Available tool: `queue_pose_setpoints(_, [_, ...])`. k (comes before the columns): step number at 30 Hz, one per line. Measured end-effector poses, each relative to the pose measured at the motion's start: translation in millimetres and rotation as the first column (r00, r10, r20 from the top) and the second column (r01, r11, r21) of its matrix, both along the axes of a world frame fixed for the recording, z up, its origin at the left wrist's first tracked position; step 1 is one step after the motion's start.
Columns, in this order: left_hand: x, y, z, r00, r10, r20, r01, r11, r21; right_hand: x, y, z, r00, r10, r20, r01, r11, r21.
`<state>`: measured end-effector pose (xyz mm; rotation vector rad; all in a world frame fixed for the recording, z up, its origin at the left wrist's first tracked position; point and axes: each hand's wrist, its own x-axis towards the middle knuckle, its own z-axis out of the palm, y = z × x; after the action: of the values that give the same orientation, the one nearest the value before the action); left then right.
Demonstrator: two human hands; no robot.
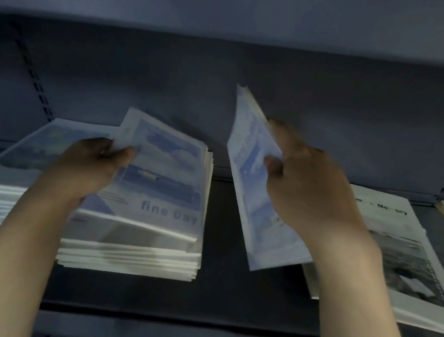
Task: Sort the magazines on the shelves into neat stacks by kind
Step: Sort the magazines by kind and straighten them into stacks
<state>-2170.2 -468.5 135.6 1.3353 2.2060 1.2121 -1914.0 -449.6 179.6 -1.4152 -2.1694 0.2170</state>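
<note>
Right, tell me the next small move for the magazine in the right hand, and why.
Probably lay it flat on the middle stack. The right hand holds a blue sky-cover magazine tilted up on edge, which seems to match the "fine Day" magazine that the left hand grips there, not the black-and-white stack behind it.

Right stack's (pixel 417 260) title partly hidden
</note>
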Motion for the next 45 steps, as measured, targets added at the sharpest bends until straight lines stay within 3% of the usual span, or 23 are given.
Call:
queue_pose_setpoints(7, [-34.1, 10.0, -24.4, 0.967, -0.032, -0.254, -0.021, 0.979, -0.202, -24.5, 7.8, 15.4, 1.000, 0.023, 0.018, -0.022, 0.999, -0.037])
queue_pose_setpoints(10, [-41.7, 14.4, -30.3, 0.951, -0.037, -0.306, -0.027, 0.979, -0.201, -26.9, 8.1, 28.8, 0.998, 0.053, -0.012, -0.054, 0.995, -0.086])
queue_pose_setpoints(17, [-60.7, 12.4, -19.7, 0.966, -0.050, -0.255, 0.033, 0.997, -0.072, -49.2, 17.1, 20.8, 0.987, 0.066, -0.148, -0.084, 0.990, -0.114])
queue_pose_setpoints(31, [-151.1, -5.9, 10.4, 0.998, 0.039, 0.053, -0.038, 0.999, -0.016, -139.2, 26.1, 14.9, 0.933, 0.209, -0.293, -0.256, 0.958, -0.130])
queue_pose_setpoints(40, [-211.8, 10.2, -7.0, 1.000, 0.005, -0.001, -0.005, 0.995, -0.099, -192.6, 36.9, 3.8, 0.912, 0.169, -0.374, -0.252, 0.950, -0.184])
queue_pose_setpoints(45, [-231.4, 9.3, -21.3, 0.982, 0.047, -0.181, -0.064, 0.994, -0.090, -208.8, 37.5, 2.4, 0.918, 0.146, -0.370, -0.229, 0.955, -0.190])
